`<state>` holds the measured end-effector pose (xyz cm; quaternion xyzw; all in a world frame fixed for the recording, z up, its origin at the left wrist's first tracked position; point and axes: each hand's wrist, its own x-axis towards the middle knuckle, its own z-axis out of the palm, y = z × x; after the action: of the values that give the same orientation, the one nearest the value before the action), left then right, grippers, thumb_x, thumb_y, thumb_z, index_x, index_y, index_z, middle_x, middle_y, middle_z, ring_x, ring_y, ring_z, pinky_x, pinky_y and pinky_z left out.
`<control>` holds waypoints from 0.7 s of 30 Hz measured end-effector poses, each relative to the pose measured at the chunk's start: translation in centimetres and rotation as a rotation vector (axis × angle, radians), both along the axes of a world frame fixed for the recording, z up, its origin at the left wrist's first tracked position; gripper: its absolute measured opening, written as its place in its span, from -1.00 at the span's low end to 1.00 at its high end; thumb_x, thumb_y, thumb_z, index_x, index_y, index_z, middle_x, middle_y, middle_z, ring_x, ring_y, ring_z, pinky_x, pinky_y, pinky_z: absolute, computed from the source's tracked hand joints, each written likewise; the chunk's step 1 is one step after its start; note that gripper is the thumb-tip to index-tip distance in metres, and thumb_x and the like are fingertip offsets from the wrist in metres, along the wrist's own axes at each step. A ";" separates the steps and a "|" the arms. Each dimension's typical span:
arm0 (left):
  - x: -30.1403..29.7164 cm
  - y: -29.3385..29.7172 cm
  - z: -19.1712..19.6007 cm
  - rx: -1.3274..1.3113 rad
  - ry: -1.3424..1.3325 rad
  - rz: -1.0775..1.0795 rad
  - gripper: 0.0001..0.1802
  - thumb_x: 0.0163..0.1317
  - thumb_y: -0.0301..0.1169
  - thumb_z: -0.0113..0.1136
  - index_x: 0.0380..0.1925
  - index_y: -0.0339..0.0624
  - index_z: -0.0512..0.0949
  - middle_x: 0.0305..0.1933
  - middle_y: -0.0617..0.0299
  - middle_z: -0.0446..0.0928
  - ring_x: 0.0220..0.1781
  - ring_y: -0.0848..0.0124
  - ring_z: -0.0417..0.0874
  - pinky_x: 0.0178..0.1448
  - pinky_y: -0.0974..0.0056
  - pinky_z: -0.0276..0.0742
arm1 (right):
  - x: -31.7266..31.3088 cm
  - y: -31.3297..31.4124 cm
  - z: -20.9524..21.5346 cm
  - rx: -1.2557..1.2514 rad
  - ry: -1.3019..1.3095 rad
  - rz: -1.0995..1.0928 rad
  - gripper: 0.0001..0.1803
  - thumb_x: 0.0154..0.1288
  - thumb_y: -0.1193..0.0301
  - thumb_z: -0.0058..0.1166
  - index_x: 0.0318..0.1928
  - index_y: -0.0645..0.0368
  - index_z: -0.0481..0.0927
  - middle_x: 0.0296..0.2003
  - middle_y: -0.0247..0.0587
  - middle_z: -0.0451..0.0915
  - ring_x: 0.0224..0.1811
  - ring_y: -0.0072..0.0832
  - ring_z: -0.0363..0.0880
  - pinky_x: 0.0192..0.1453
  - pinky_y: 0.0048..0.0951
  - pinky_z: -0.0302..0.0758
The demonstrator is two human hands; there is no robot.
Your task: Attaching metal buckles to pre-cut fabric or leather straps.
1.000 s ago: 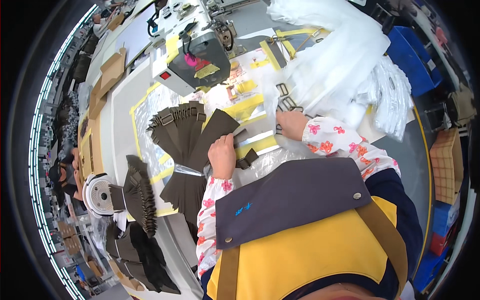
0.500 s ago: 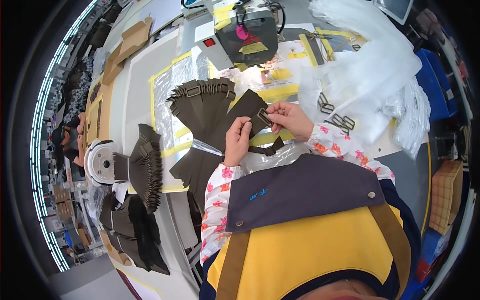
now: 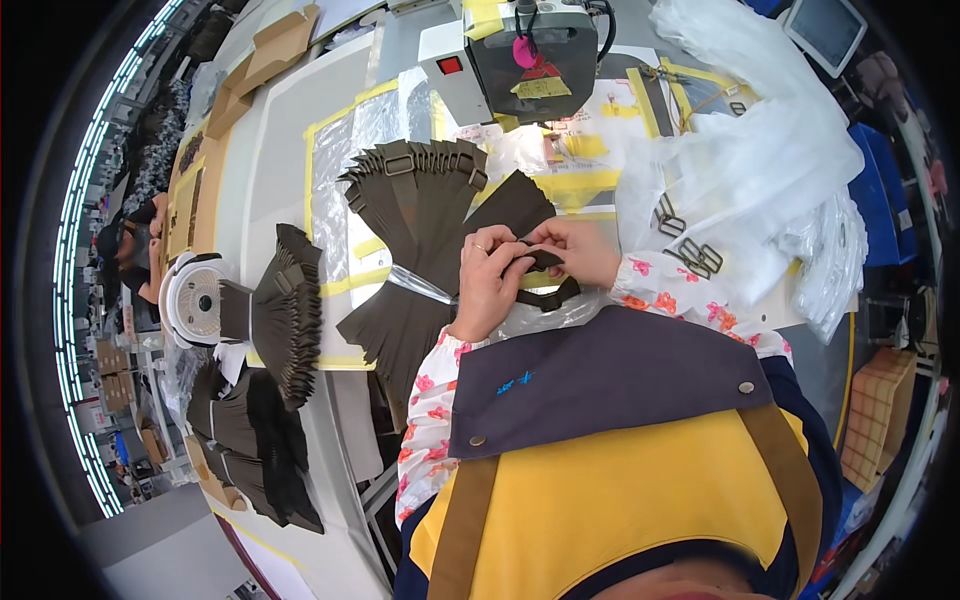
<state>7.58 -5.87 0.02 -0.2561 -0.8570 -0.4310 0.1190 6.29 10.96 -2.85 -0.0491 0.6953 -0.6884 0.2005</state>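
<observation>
Both hands meet at the end of a dark olive webbing strap (image 3: 541,259) close in front of my body. My left hand (image 3: 487,280) pinches it with thumb and fingers, and my right hand (image 3: 585,250) grips it from the other side. The buckle seen there earlier is hidden by my fingers. Behind the hands, more dark straps (image 3: 515,203) fan out from a bundle (image 3: 408,215) bound at its middle by a shiny band (image 3: 420,284). Rectangular buckles sit along that bundle's far end. A short dark loop (image 3: 549,298) lies just below my hands.
A machine (image 3: 530,70) with a pink tag stands at the back. Loose rectangular buckles (image 3: 700,258) lie on the right beside clear plastic bags (image 3: 750,150). Leftward are another strap bundle (image 3: 288,315), a white fan (image 3: 196,300) and a co-worker (image 3: 135,250) farther off.
My left hand has moved right, toward my right hand, and the strap end is now folded between them. The buckle has gone out of sight behind my fingers. The whole view has shifted slightly.
</observation>
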 end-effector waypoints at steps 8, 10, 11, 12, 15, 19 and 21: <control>1.0 -2.7 -0.1 -0.007 -0.402 0.124 -0.89 0.04 -0.52 0.11 -0.51 -0.31 0.39 -0.62 0.08 0.42 -0.61 0.26 0.45 -0.49 0.31 0.34 | -0.8 -2.3 -3.0 -0.069 -0.210 0.103 -0.88 0.10 0.51 0.00 -0.43 0.23 0.33 -0.59 -0.34 0.41 -0.59 -0.62 0.50 -0.57 -0.61 0.45; 0.8 -2.9 -0.5 -0.049 -0.395 0.139 -0.86 0.03 -0.49 0.13 -0.52 -0.31 0.38 -0.60 0.04 0.43 -0.57 0.19 0.48 -0.48 0.27 0.35 | -0.8 -2.5 -3.2 -0.160 -0.296 0.116 -0.89 0.09 0.51 0.00 -0.42 0.23 0.34 -0.58 -0.34 0.40 -0.58 -0.61 0.50 -0.56 -0.60 0.44; 0.7 -2.8 -0.7 -0.078 -0.349 0.121 -0.85 0.04 -0.48 0.13 -0.54 -0.32 0.38 -0.65 0.08 0.39 -0.61 0.34 0.43 -0.50 0.31 0.33 | -0.6 -2.5 -3.0 -0.160 -0.302 0.122 -0.89 0.09 0.51 0.00 -0.42 0.23 0.34 -0.58 -0.34 0.40 -0.58 -0.61 0.50 -0.56 -0.60 0.44; 0.7 -2.8 -0.8 -0.106 -0.302 0.101 -0.83 0.05 -0.46 0.13 -0.56 -0.34 0.38 -0.70 0.13 0.36 -0.65 0.49 0.38 -0.52 0.36 0.32 | -0.3 -2.3 -2.3 -0.107 -0.198 0.157 -0.89 0.10 0.50 0.00 -0.42 0.22 0.35 -0.58 -0.34 0.41 -0.58 -0.60 0.50 -0.55 -0.60 0.44; 0.8 -2.3 -1.1 -0.147 -0.291 0.116 -0.86 0.01 -0.51 0.16 -0.47 -0.29 0.40 -0.58 0.10 0.44 -0.57 0.28 0.49 -0.48 0.31 0.35 | 0.3 -1.9 -0.7 0.070 0.141 0.203 -0.89 0.10 0.49 0.02 -0.42 0.22 0.36 -0.58 -0.33 0.43 -0.58 -0.60 0.49 -0.52 -0.60 0.44; 1.0 -1.7 -0.8 0.423 -0.582 0.141 -0.74 -0.02 -0.56 0.21 -0.30 -0.30 0.42 -0.37 0.29 0.41 -0.54 0.64 0.36 -0.47 0.50 0.33 | 0.1 -1.1 -0.9 -0.075 0.041 0.121 -0.87 0.09 0.48 0.07 -0.42 0.25 0.39 -0.58 -0.33 0.46 -0.58 -0.64 0.45 -0.51 -0.61 0.41; 0.9 -2.2 -0.6 0.283 -0.602 0.034 -0.73 -0.03 -0.55 0.22 -0.29 -0.30 0.42 -0.36 0.27 0.40 -0.53 0.63 0.36 -0.46 0.49 0.33 | 0.7 -0.5 -0.5 -0.211 -0.090 0.021 -0.88 0.08 0.50 0.08 -0.40 0.26 0.42 -0.60 -0.33 0.45 -0.59 -0.70 0.42 -0.54 -0.64 0.36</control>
<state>8.46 -8.11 -0.55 -0.0836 -0.7894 -0.6002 -0.0979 6.95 10.46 -3.35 -0.0463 0.6087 -0.7572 0.2325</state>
